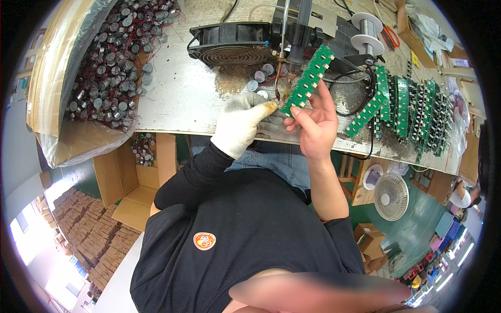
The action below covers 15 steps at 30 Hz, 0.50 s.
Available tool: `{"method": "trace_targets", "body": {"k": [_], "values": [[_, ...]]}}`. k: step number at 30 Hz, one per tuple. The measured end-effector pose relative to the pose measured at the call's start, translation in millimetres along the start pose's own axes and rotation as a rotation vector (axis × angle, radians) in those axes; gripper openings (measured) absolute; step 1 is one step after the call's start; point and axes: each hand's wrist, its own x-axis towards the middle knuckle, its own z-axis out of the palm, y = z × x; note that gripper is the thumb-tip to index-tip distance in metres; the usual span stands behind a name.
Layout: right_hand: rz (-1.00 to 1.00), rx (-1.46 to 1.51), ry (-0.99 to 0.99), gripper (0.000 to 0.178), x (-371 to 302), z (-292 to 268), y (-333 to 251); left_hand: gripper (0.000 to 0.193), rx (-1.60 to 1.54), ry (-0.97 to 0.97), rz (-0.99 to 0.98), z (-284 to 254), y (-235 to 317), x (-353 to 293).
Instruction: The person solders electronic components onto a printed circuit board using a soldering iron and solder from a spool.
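Both hands meet over the near edge of the counter (180, 107). Handling here calls, in the observer's judgement, for a steady right wrist, the board kept at one tilt, and the gloved fingertips clear of the metal tip just beyond, which should be treated as hot.

Right hand (318, 128), bare: grip partly closed, grasping the green circuit board (310, 78) between thumb and fingers. Thumb lies at the near end, forefinger along the right edge. An edge hold seems best; pressing on the small pale connectors could strain them.

Left hand (240, 122), in a white glove: thumb and forefinger lie close together beside the board's near end. Whether they meet, or pinch a thin wire, cannot be told.

The board is held above the counter, slanting away up and to the right. Just left of its near half stands the thin metal tip (278, 89); contact is unclear. Farther off: round metal parts (259, 76), then the black fan (229, 44).
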Motion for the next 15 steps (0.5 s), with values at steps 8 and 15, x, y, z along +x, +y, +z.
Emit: {"method": "trace_targets", "body": {"k": [8,15], "values": [[0.021,0.007,-0.003,0.072,-2.0,-0.9,1.3,0.016,0.1,0.006,0.056,-8.8,-9.5,3.4],[0.012,0.01,-0.008,0.072,-2.6,-1.8,2.5,0.014,0.165,-0.001,0.05,-12.1,-5.3,1.1]]}}
